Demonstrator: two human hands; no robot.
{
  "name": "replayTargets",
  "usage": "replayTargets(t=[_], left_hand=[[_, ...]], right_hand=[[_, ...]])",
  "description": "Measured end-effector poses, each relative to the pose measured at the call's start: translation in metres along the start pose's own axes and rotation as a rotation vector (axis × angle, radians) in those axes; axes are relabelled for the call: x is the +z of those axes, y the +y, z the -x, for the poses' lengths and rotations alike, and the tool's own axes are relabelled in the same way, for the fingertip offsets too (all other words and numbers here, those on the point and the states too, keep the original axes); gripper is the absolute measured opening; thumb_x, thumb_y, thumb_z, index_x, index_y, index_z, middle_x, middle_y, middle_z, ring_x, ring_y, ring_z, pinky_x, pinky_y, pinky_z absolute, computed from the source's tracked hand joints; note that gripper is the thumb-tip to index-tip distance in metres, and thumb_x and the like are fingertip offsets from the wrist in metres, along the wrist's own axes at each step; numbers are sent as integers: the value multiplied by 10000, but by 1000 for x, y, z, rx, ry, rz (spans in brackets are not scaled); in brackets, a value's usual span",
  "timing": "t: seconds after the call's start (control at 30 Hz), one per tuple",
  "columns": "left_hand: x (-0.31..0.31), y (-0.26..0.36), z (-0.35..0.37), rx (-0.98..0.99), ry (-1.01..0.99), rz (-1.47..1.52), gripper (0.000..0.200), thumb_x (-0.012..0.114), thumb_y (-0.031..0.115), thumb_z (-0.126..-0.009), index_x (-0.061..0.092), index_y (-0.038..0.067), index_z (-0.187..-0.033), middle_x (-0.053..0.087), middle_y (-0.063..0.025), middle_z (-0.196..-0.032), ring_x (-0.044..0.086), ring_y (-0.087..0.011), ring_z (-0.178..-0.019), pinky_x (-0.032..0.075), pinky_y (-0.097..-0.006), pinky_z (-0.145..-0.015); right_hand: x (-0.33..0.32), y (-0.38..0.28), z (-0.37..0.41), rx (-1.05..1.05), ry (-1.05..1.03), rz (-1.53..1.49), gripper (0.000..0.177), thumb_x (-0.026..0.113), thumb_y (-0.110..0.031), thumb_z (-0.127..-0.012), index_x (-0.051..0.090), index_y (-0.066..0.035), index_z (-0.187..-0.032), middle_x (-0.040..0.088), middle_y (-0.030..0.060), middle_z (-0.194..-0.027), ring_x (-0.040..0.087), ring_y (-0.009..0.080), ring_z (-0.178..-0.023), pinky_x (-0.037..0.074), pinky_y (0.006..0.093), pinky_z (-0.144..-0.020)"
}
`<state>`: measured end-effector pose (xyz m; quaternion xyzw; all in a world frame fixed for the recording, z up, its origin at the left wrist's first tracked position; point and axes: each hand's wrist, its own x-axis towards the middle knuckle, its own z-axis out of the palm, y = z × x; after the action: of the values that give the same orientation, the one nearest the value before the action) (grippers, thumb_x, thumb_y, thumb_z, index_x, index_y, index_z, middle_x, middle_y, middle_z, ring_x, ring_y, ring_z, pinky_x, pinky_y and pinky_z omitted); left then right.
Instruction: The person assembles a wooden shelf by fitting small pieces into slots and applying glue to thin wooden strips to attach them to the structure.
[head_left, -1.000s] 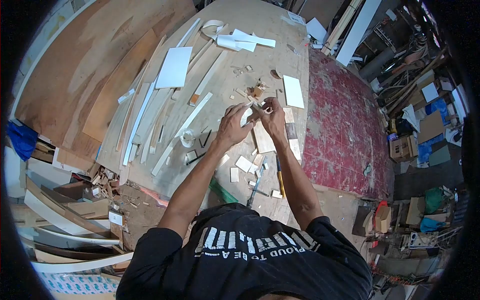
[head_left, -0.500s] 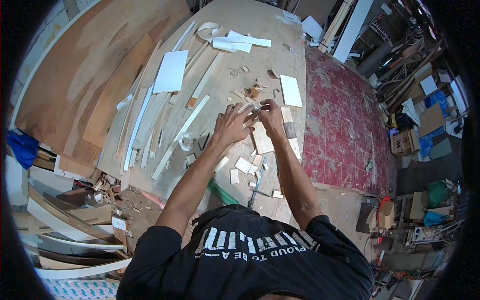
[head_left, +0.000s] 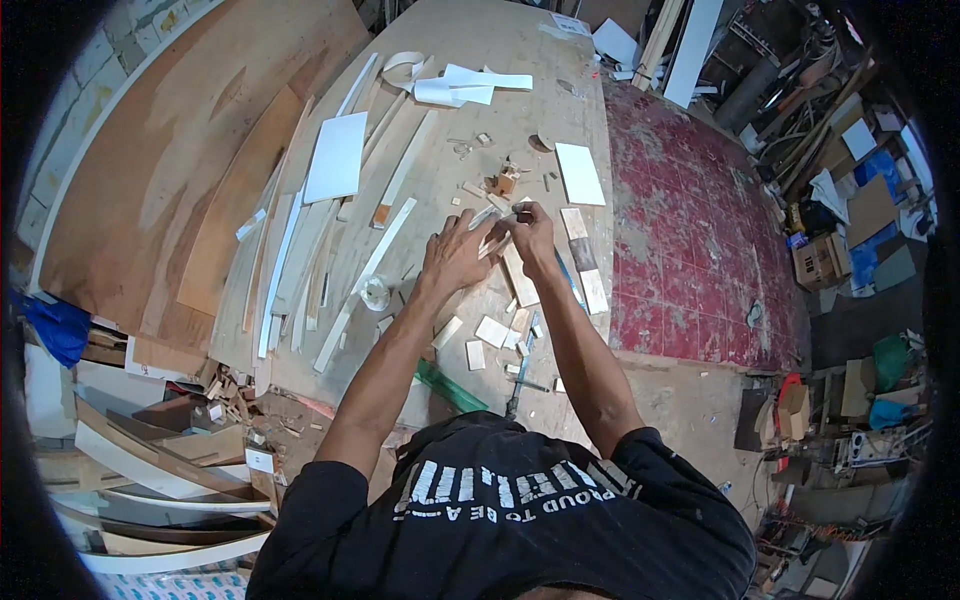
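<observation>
Over the right part of the wooden worktable (head_left: pixel 545 60), my left hand (head_left: pixel 458 250) has its fingers bent around a small pale wooden piece (head_left: pixel 487 232). Close beside it, my right hand (head_left: pixel 532 230) pinches at the upper end of that piece, fingertips together. What lies between the right fingertips is too small to make out. Beyond the hands is a small brown block (head_left: pixel 507 182) among wood scraps. A longer pale board (head_left: pixel 521 277) lies under and beside my right wrist.
Long wooden strips (head_left: pixel 365 285) and a white panel (head_left: pixel 337 157) lie left. A clear cup (head_left: pixel 375 293) stands near my left forearm. Small blocks (head_left: pixel 491 331) lie between the forearms; a white-topped board (head_left: pixel 580 174) lies at right. Red flooring (head_left: pixel 680 230) borders the table.
The whole view has shifted slightly. Both hands stay together at the same spot, with small changes in the fingers.
</observation>
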<state>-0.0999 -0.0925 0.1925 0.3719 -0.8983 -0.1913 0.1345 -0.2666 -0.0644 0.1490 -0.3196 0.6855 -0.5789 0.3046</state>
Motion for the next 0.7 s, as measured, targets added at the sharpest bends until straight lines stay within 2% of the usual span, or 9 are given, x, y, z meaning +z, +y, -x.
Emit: replayTargets(t=[0.17,0.23,0.27,0.3,0.33,0.47,0.53,0.67,0.7], left_hand=[[-10,15,-2,-148,-12,-64,924,731,330,-740,304,206,-1550,535,-208,-1317,540,-392,-1214,465,-568,-959],[-10,16,-7,-204,-146,-109,1073,773,266,-695,185,173,-1588,559,-229,-1310,532,-378,-1245,409,-605,-973],[-9,16,-8,-196,-152,-122,1073,773,266,-695,185,173,-1588,559,-229,-1310,532,-378,-1245,409,-605,-973],[-9,15,-10,-191,-147,-110,1099,766,232,-665,174,158,-1588,579,-228,-1287,541,-380,-1236,406,-597,-983],[-9,13,-12,-184,-141,-99,1125,759,197,-635,163,144,-1589,600,-228,-1263,550,-383,-1227,403,-589,-992],[-18,0,-16,-76,-211,-91,1127,758,177,-631,163,141,-1588,628,-233,-1225,553,-387,-1218,393,-568,-1022],[-23,-6,-21,29,-287,-121,1163,808,203,-594,197,130,-1581,600,-265,-1282,543,-406,-1233,400,-516,-1052],[-22,-20,-27,198,-331,-152,1084,823,161,-615,282,132,-1554,571,-231,-1350,489,-403,-1292,359,-508,-1098],[-22,-20,-27,207,-345,-117,1004,827,151,-627,361,124,-1516,559,-197,-1379,460,-391,-1321,333,-505,-1116]], right_hand=[[-12,11,-5,123,-3,-256,329,676,-116,-845,590,-90,-1161,641,49,-983,567,145,-887,418,308,-779],[-20,14,1,203,-36,-287,329,647,-119,-859,581,-110,-1182,651,35,-1016,575,141,-914,408,324,-797],[-24,15,4,276,-69,-307,332,617,-123,-874,572,-130,-1203,662,21,-1048,582,137,-940,398,341,-815],[-27,15,9,268,-107,-329,440,592,-95,-879,519,-97,-1312,638,35,-1121,570,172,-962,411,351,-846],[-30,16,14,268,-98,-344,440,592,-95,-879,519,-97,-1312,638,35,-1121,570,172,-962,411,351,-846],[-36,26,33,168,-159,-416,477,567,30,-845,510,-50,-1311,636,78,-1145,588,173,-1014,446,308,-890],[-36,37,38,14,-206,-391,497,570,77,-823,506,-25,-1305,634,101,-1147,590,183,-1060,457,289,-910],[-35,45,58,-4,-188,-490,509,571,102,-813,506,-20,-1303,631,105,-1169,587,191,-1089,468,304,-949],[-33,46,62,-30,-165,-499,458,592,85,-840,522,-14,-1281,640,104,-1153,594,185,-1077,472,306,-963]])
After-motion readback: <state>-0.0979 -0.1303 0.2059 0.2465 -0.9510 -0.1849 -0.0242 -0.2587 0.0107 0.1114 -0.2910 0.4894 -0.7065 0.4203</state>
